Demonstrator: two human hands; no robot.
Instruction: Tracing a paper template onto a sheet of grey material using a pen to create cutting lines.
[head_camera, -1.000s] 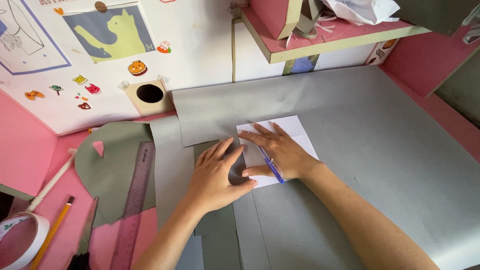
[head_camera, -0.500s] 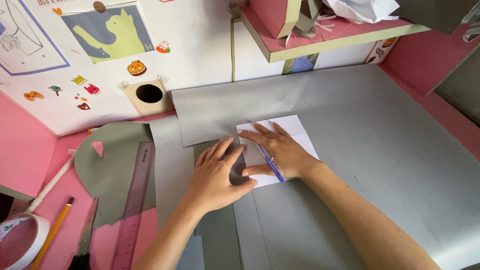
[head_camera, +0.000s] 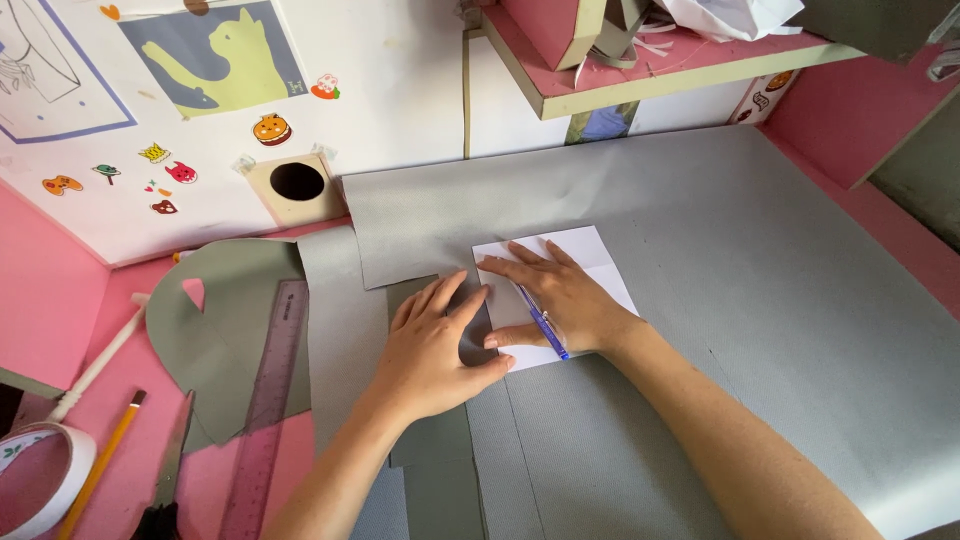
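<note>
Both hands flat, fingers spread: left hand (head_camera: 430, 345) and right hand (head_camera: 555, 300), blue pen (head_camera: 541, 322) tucked, pinned thin floppy white paper sheet (head_camera: 585, 255); best held by edges

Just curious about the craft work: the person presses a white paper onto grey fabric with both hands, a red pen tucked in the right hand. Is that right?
Not quite. The head view shows the pen in the right hand is blue, not red. Both hands, including the left hand, do press the white paper onto grey fabric.

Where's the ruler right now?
In the head view, the ruler lies on the left, partly on the cut grey piece, left of the left hand and right of the pencil.
</note>
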